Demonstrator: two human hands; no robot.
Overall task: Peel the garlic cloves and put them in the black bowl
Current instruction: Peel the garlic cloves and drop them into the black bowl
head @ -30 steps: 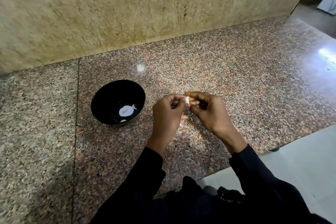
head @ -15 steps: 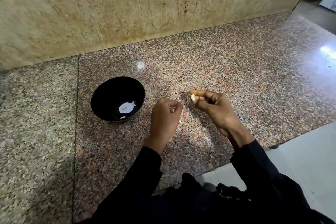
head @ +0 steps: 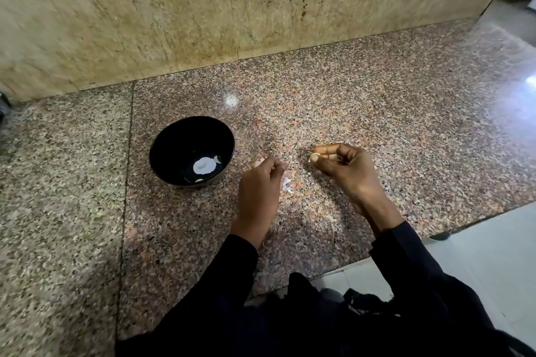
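Garlic clove (head: 313,158), pale and small, sits pinched between the thumb and fingertips of the right hand (head: 346,171), which is held above the speckled granite desk (head: 377,113) with its fingers curled in around the clove. The left hand (head: 259,191) hovers just to the left of it, apart from the right hand, its fingers curled loosely; a pale scrap shows at its fingertips, but whether that is skin held in a pinch or only a nail I cannot tell. White peel bits (head: 287,185) lie on the desk between the two hands, just beside the left one. The black bowl (head: 191,151) stands upright on the desk to the left of the left hand, near it but not touching; inside, on its dark bottom, lie a few pale pieces (head: 204,165), too small and glossy with reflection to tell cloves from glare. Both arms wear dark sleeves (head: 417,275). A beige stone wall (head: 203,9) rises behind the desk, and a pale floor (head: 487,255) shows at the lower right.
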